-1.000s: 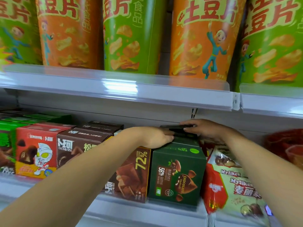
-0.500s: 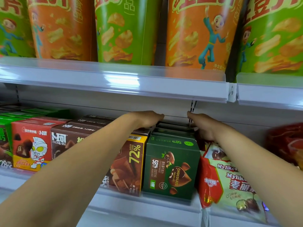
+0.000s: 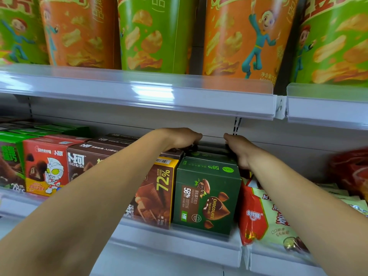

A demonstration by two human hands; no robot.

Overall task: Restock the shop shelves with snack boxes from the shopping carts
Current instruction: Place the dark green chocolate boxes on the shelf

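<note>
Fingers of the left hand (image 3: pixel 182 137) curl over the left end of a dark snack box (image 3: pixel 211 150) lying behind the green truffle box (image 3: pixel 207 192) on the lower shelf (image 3: pixel 179 236); the right hand (image 3: pixel 238 150) meets its right end, fingers hidden, grip impossible to tell.

Narrow gap above green box (image 3: pixel 207 196) — upper shelf (image 3: pixel 139 96) overhead

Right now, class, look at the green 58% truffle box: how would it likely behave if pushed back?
Probably stiff: the green box shows sharp cardboard edges and flat faces. It would likely slide, not roll, since it sits flat on the shelf. Tipping sideways seems unlikely, flanked closely by the 72% box and the red-and-cream bag.
</note>
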